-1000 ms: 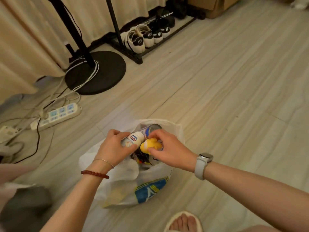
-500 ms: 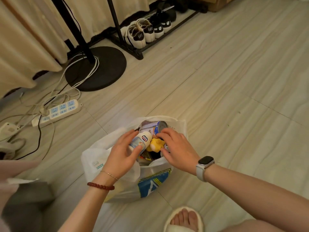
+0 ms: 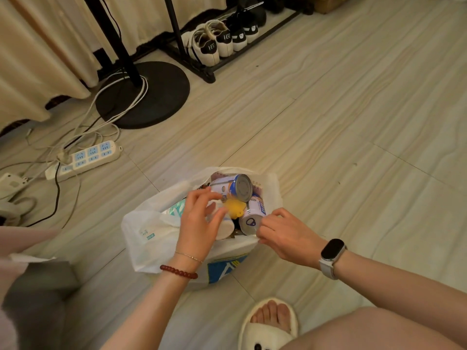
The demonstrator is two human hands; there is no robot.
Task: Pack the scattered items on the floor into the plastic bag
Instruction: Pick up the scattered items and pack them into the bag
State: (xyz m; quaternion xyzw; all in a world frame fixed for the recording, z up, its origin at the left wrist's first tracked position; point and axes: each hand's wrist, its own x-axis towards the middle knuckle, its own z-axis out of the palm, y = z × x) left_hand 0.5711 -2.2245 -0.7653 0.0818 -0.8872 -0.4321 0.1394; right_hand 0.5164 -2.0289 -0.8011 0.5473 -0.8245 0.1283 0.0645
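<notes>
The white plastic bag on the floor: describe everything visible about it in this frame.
The thin white plastic bag stands crumpled on the pale tiled floor, mouth open upward. Teal print shows on its left side, a blue panel low at the front. Inside lie two blue-and-white tins, a yellow toy and a white bottle. The right hand pinches its near rim; the left hand reaches in.

A white plastic bag (image 3: 151, 238) is being kept on the pale tiled floor (image 3: 328, 122), with two metal cans (image 3: 240, 188), a small yellow toy (image 3: 236, 208) and what may be a white bottle (image 3: 225, 229) lying inside it. A white power strip (image 3: 86, 159) is lying to its left, a round black stand base (image 3: 151, 94) behind that, and a black shoe rack (image 3: 222, 46) further back.
</notes>
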